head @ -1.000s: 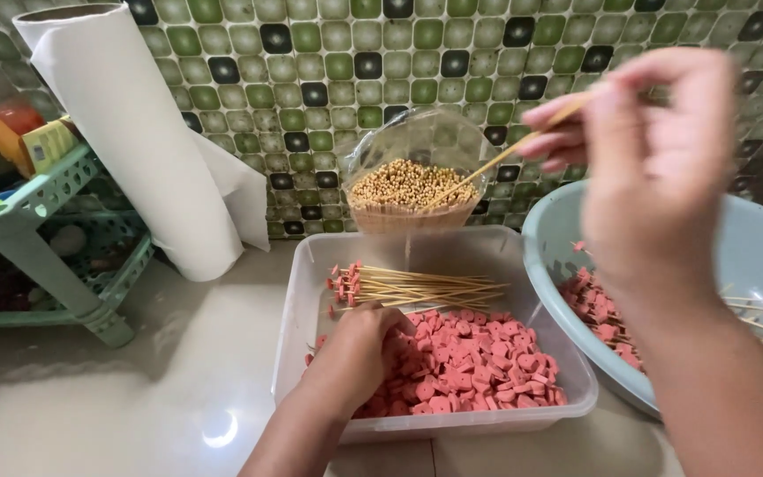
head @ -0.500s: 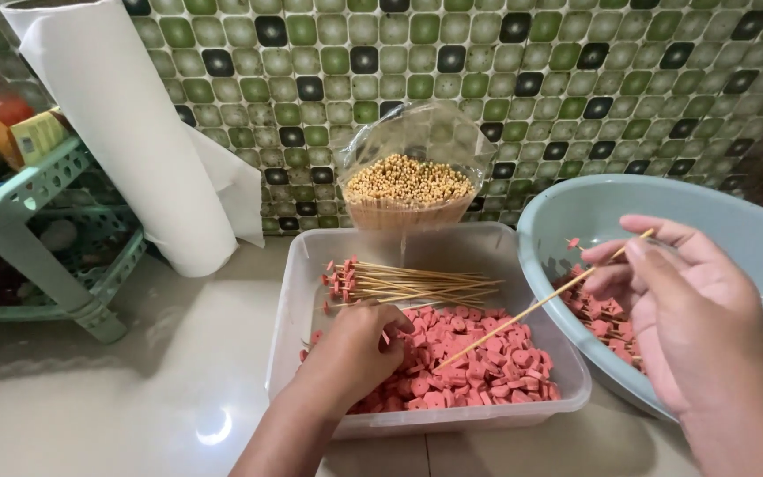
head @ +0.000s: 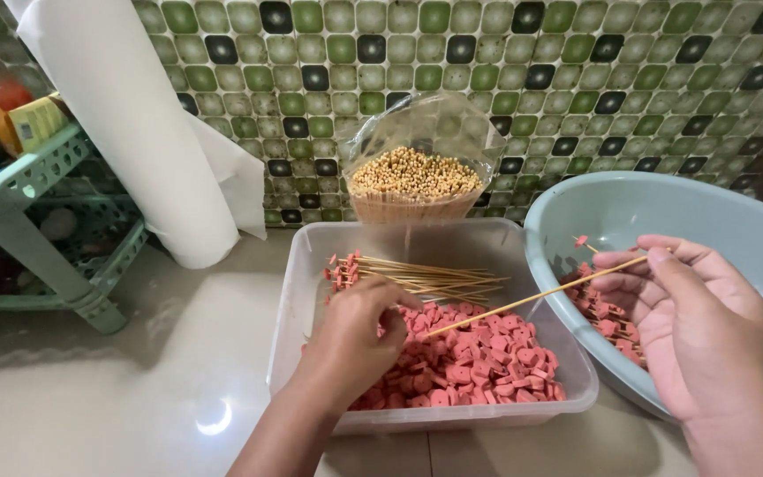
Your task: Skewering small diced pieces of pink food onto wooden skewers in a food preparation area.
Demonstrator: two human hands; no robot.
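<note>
Two hands at work | right hand [head: 699, 336] pinches a thin wooden skewer [head: 523, 302] near its blunt end, a light, stiff, splintery stick | left hand [head: 359, 340] closes its grip on small soft pink slices [head: 479, 362] in the clear tub [head: 311, 291] on the table | blue basin [head: 664, 203] beside.

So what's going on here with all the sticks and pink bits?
A person's left hand reaches into a clear tub of pink sausage slices. The right hand holds a bare wooden skewer, its tip pointing at the slices. Loaded skewers lie at the tub's back, and more in the blue basin.
</note>
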